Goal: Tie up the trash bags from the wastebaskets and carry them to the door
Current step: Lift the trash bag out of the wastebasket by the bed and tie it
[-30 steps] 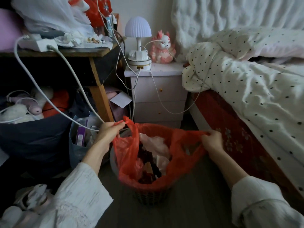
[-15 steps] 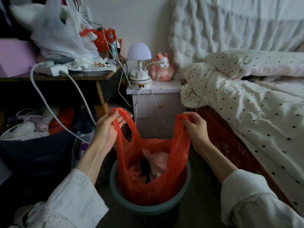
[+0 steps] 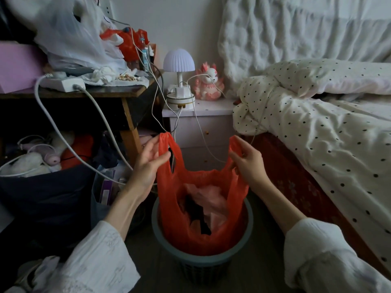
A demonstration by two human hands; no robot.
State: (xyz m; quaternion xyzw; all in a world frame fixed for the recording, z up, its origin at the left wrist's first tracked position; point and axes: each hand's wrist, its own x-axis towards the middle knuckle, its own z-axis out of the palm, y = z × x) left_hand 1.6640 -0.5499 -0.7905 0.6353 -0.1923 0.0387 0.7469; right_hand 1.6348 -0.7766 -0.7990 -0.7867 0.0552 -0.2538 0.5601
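Two hands hold the red trash bag (image 3: 198, 208) up by its handles: the left hand (image 3: 148, 163) pinches the left loop, the right hand (image 3: 247, 161) grips the right one. Its lower part sits inside the grey wastebasket (image 3: 203, 261) on the floor, beside the bed (image 3: 317, 134).

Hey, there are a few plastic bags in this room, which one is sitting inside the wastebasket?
The red bag, held up by its handles in the grey wastebasket. The clear bag and the other red bag lie on the wooden table.

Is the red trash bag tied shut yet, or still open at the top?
Open. The red trash bag gapes, its contents visible, while the left hand and right hand hold its two handles apart, untied.
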